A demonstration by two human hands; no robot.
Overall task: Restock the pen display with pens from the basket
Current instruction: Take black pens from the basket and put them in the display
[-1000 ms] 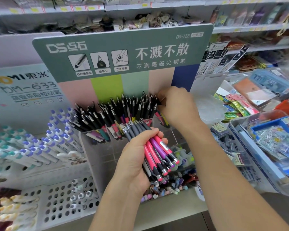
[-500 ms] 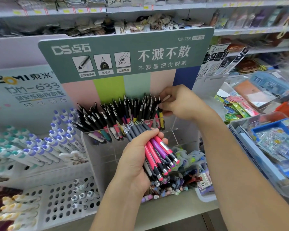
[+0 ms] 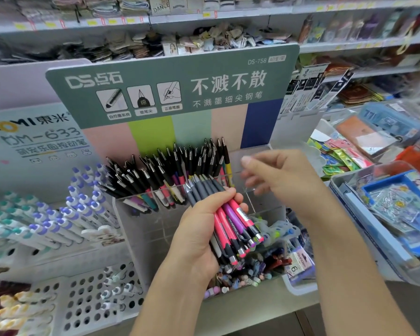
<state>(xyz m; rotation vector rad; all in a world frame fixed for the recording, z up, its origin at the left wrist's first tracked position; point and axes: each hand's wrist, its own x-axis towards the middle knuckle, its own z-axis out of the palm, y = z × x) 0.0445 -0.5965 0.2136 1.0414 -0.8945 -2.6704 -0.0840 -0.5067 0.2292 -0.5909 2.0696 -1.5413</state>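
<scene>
My left hand (image 3: pixel 199 229) grips a bundle of pens (image 3: pixel 233 224) with pink, purple and black barrels and grey grips, held in front of the clear acrylic pen display (image 3: pixel 262 197). The display's left compartments hold several black-capped pens (image 3: pixel 170 166) standing tilted. My right hand (image 3: pixel 284 178) hovers just right of those pens, over the display's right-hand compartment; its fingers are loosely spread and blurred, and hold nothing. Behind stands the green DS header card (image 3: pixel 175 86). No basket can be told apart.
White pens with purple and teal caps (image 3: pixel 66 214) fill a rack on the left. A perforated white tray (image 3: pixel 87 304) sits at lower left. Small erasers and pens (image 3: pixel 247 275) lie below the display. A clear box of stationery (image 3: pixel 386 214) stands on the right. Shelves run behind.
My right hand has let go of the pens at the display's right end and drawn back to the right, fingers opening. My left hand keeps the bundle in the same place.
</scene>
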